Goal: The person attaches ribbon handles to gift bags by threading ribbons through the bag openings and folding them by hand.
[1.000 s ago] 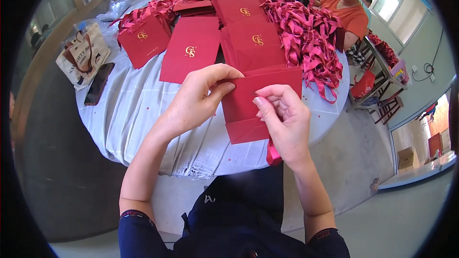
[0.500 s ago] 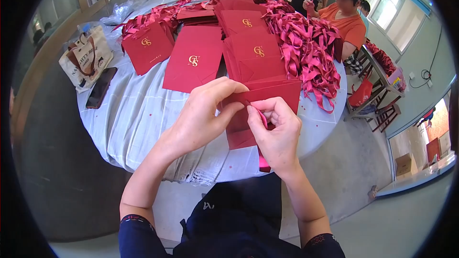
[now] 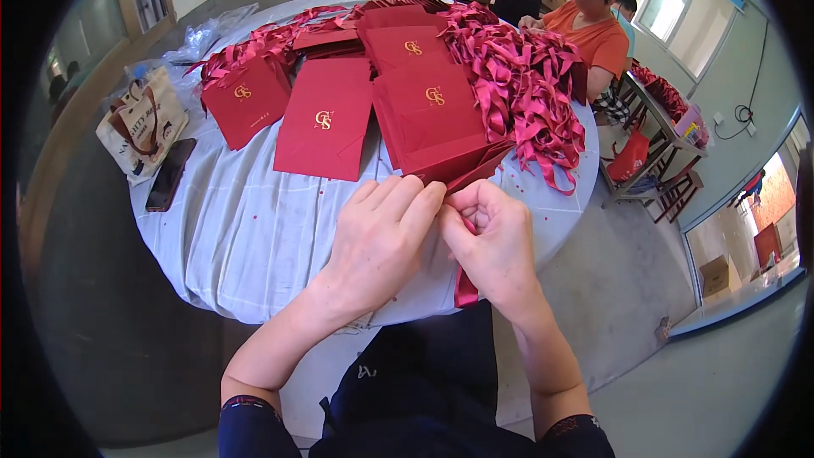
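Observation:
A red paper gift bag point(image 3: 476, 170) is held near the table's front edge, its opening slightly parted and tilted away. My left hand point(image 3: 377, 233) grips its near rim, fingers bent over the edge and thumb out of sight. Against the same rim, my right hand point(image 3: 496, 246) pinches a pink-red ribbon point(image 3: 465, 290), whose tail hangs below the palm. The fingertips of both hands almost meet, hiding where the ribbon joins the bag. Just beyond lies a stack of red bags point(image 3: 432, 106) with gold lettering, and left of it a single flat bag point(image 3: 326, 114).
A large heap of ribbon handles point(image 3: 543, 93) covers the table's right side. More bags point(image 3: 244, 106) lie at left, near a phone point(image 3: 171, 175) and a cloth tote point(image 3: 142, 131). A person in an orange top point(image 3: 593, 42) sits across the white-covered round table point(image 3: 229, 229).
The bag has tipped from showing its face to showing its rim. My left hand has turned over and moved lower, fingers now over the edge. The view has shifted slightly.

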Demonstrator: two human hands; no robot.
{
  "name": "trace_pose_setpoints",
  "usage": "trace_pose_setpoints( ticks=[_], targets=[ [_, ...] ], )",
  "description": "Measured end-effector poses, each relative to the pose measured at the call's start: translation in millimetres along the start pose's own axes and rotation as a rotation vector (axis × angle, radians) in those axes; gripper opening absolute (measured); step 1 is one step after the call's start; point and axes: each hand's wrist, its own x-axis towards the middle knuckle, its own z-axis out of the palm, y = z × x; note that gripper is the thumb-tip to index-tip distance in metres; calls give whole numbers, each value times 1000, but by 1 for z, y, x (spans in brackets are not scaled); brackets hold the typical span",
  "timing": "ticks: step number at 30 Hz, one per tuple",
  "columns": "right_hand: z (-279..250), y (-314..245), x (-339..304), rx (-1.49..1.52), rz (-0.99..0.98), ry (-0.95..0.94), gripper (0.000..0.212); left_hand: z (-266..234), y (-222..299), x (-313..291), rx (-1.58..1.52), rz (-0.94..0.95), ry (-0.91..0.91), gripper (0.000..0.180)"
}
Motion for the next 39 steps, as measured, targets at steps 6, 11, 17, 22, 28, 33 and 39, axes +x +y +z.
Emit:
trace_pose_setpoints(
  ticks=[6, 11, 17, 22, 28, 33, 39],
  targets=[
    [-7, 0, 10, -559, -584, 78, 10, 1, 2, 1, 5, -19, -24, 30],
    [-14, -10, 15, 130, 158, -203, 6, 0, 1, 2, -20, -16, -11, 31],
    [-10, 4, 14, 369, 122, -233, 7, -1, 1, 1, -33, -32, -15, 30],
    [-5, 9, 2, 4, -250, -81, 14, -14, -5, 5, -216, -135, -78, 27],
    [-16, -5, 11, -491, -490, -109, 17, -19, -11, 6, -303, -115, -169, 28],
    [-25, -39, 12, -906, -565, -50, 16, -14, -5, 2, -269, -127, -98, 38],
    [-45, -42, 55, -564, -547, -633, 12, -11, -4, -2, -257, -70, -55, 37]
  ],
)
